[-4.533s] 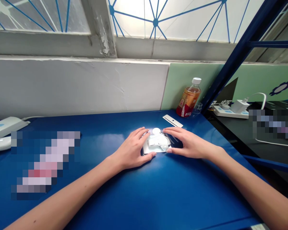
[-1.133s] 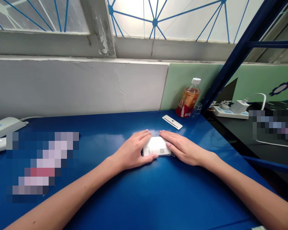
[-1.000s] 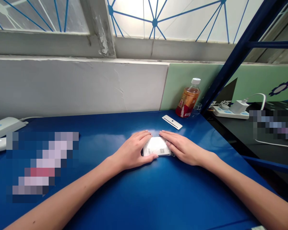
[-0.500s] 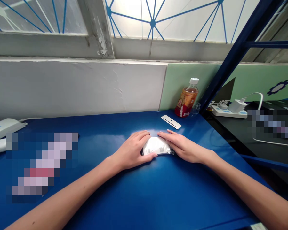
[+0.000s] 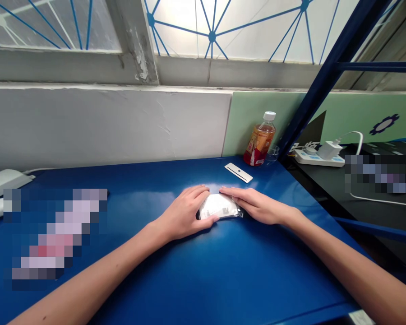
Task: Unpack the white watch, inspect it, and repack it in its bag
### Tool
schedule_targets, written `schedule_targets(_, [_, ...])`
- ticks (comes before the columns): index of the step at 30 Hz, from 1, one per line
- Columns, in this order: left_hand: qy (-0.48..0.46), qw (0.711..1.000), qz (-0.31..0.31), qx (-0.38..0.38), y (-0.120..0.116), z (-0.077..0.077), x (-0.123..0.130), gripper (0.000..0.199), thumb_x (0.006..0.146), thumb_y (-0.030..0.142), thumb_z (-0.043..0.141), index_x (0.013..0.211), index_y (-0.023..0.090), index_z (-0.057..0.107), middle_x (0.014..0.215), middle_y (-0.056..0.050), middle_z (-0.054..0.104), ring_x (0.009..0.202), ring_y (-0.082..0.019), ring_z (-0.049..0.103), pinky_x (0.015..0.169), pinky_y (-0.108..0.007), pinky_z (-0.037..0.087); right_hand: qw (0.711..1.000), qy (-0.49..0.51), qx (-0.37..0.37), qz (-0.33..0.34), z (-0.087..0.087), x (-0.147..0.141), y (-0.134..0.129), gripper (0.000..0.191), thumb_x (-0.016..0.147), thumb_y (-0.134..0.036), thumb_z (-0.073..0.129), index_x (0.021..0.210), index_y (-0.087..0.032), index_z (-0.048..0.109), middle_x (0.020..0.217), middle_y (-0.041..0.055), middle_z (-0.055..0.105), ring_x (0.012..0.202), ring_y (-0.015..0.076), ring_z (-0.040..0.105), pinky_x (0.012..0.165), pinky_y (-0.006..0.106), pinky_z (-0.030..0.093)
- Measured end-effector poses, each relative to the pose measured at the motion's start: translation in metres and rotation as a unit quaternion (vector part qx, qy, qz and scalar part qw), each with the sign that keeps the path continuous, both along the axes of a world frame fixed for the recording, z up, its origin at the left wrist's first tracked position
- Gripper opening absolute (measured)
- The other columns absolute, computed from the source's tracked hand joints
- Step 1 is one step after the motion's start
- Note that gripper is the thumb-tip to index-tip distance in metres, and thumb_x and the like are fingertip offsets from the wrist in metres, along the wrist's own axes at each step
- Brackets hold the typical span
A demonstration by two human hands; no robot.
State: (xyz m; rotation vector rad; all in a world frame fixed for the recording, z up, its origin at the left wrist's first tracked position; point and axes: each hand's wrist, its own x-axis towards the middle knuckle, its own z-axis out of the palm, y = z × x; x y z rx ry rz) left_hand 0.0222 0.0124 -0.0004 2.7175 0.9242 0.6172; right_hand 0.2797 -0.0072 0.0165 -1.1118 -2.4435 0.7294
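Note:
A flat white packet in clear plastic wrap [image 5: 219, 206] lies on the blue table [image 5: 189, 280]. My left hand [image 5: 192, 210] is around its left side, thumb along the near edge and fingers over the far edge. On the packet's right side rests my right hand [image 5: 252, 203], its fingers stretched out flat and pointing left across the far corner. Both hands partly cover the packet, so its outer corners are hidden. Just beyond the hands lies a small white card with a dark slit [image 5: 238, 172].
A bottle with a white cap [image 5: 260, 140] stands at the back right, by a blue slanted post [image 5: 307, 108]. Two white power strips, one at left [image 5: 8, 183] and one at right [image 5: 320, 158], carry cables. A blurred-out object [image 5: 59, 239] lies at left.
The view has shifted slightly, moving the scene a little to the left. My right hand's index finger, lifted before, now lies down with the others. The left hand keeps its hold.

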Motion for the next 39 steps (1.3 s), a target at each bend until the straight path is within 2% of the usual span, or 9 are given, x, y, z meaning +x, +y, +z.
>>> schedule_targets(5, [-0.002, 1.000, -0.004, -0.006, 0.000, -0.001, -0.001, 0.054, 0.085, 0.048, 0.063, 0.126, 0.014, 0.056, 0.134, -0.019, 0.058, 0.128, -0.036, 0.051, 0.104, -0.052, 0.043, 0.999, 0.028, -0.009, 0.015, -0.002, 0.006, 0.005, 0.045, 0.097, -0.016, 0.036, 0.139, -0.025, 0.053, 0.144, 0.0030, 0.053, 0.133, 0.0221, 0.049, 0.112, 0.043, 0.040])
schedule_targets(10, [0.005, 1.000, -0.002, -0.005, 0.000, 0.000, -0.001, 0.056, 0.084, 0.048, 0.064, 0.126, 0.013, 0.056, 0.133, -0.020, 0.058, 0.128, -0.035, 0.050, 0.105, -0.050, 0.042, 0.999, 0.025, -0.028, 0.005, -0.003, 0.007, 0.008, 0.048, 0.094, -0.012, 0.037, 0.137, -0.024, 0.055, 0.142, 0.0029, 0.055, 0.132, 0.0208, 0.050, 0.113, 0.042, 0.038])
schedule_targets(13, [-0.003, 1.000, -0.002, -0.003, 0.000, -0.001, -0.001, 0.055, 0.084, 0.047, 0.065, 0.126, 0.013, 0.056, 0.133, -0.019, 0.059, 0.128, -0.035, 0.051, 0.105, -0.050, 0.043, 1.000, 0.015, 0.022, -0.005, -0.003, 0.005, 0.006, 0.045, 0.093, -0.012, 0.040, 0.133, -0.021, 0.058, 0.138, 0.0071, 0.059, 0.128, 0.0228, 0.054, 0.109, 0.044, 0.042])
schedule_targets(16, [-0.001, 1.000, -0.001, 0.000, 0.000, -0.002, -0.001, 0.053, 0.086, 0.048, 0.062, 0.127, 0.015, 0.055, 0.134, -0.018, 0.058, 0.128, -0.034, 0.050, 0.105, -0.050, 0.043, 0.995, 0.010, 0.101, -0.023, -0.004, 0.006, 0.006, 0.039, 0.087, -0.010, 0.046, 0.119, -0.021, 0.066, 0.131, 0.0110, 0.062, 0.121, 0.0254, 0.059, 0.103, 0.045, 0.047])
schedule_targets(20, [0.005, 1.000, -0.001, 0.002, -0.001, -0.001, -0.002, 0.051, 0.088, 0.049, 0.058, 0.127, 0.015, 0.055, 0.135, -0.018, 0.057, 0.128, -0.034, 0.050, 0.105, -0.050, 0.043, 0.986, 0.011, 0.161, -0.036, -0.002, 0.011, 0.010, 0.029, 0.081, -0.009, 0.052, 0.100, -0.023, 0.069, 0.115, 0.0093, 0.068, 0.109, 0.0254, 0.063, 0.094, 0.043, 0.052])
schedule_targets(23, [0.006, 1.000, -0.003, 0.005, -0.001, 0.000, -0.001, 0.051, 0.088, 0.048, 0.058, 0.126, 0.015, 0.055, 0.134, -0.018, 0.057, 0.128, -0.034, 0.051, 0.105, -0.050, 0.042, 0.988, -0.011, 0.152, -0.034, 0.001, 0.011, 0.010, 0.026, 0.081, -0.008, 0.052, 0.095, -0.022, 0.068, 0.097, 0.0069, 0.071, 0.096, 0.0240, 0.065, 0.086, 0.039, 0.054])
schedule_targets(25, [0.013, 1.000, -0.002, 0.009, -0.001, 0.001, -0.001, 0.051, 0.089, 0.047, 0.058, 0.127, 0.014, 0.055, 0.134, -0.019, 0.057, 0.128, -0.033, 0.051, 0.105, -0.049, 0.042, 0.989, -0.029, 0.140, -0.046, 0.002, 0.010, 0.009, 0.024, 0.082, -0.008, 0.052, 0.094, -0.022, 0.067, 0.092, 0.0061, 0.071, 0.090, 0.0231, 0.066, 0.081, 0.037, 0.054])
schedule_targets(34, [0.022, 1.000, -0.001, 0.009, -0.002, 0.001, -0.002, 0.053, 0.090, 0.047, 0.056, 0.128, 0.011, 0.054, 0.135, -0.021, 0.056, 0.128, -0.034, 0.050, 0.105, -0.049, 0.042, 0.991, -0.055, 0.107, -0.058, 0.006, 0.011, 0.006, 0.024, 0.081, -0.013, 0.057, 0.102, -0.021, 0.065, 0.099, 0.0063, 0.070, 0.092, 0.0225, 0.065, 0.081, 0.035, 0.052])
schedule_targets(39, [0.026, 1.000, -0.002, 0.004, -0.001, 0.001, -0.001, 0.052, 0.090, 0.047, 0.056, 0.129, 0.012, 0.053, 0.136, -0.020, 0.056, 0.129, -0.033, 0.049, 0.106, -0.048, 0.041, 0.993, -0.051, 0.096, -0.035, 0.014, 0.011, 0.003, 0.011, 0.084, -0.020, 0.060, 0.089, -0.022, 0.069, 0.096, 0.0059, 0.073, 0.089, 0.0226, 0.068, 0.082, 0.035, 0.053])
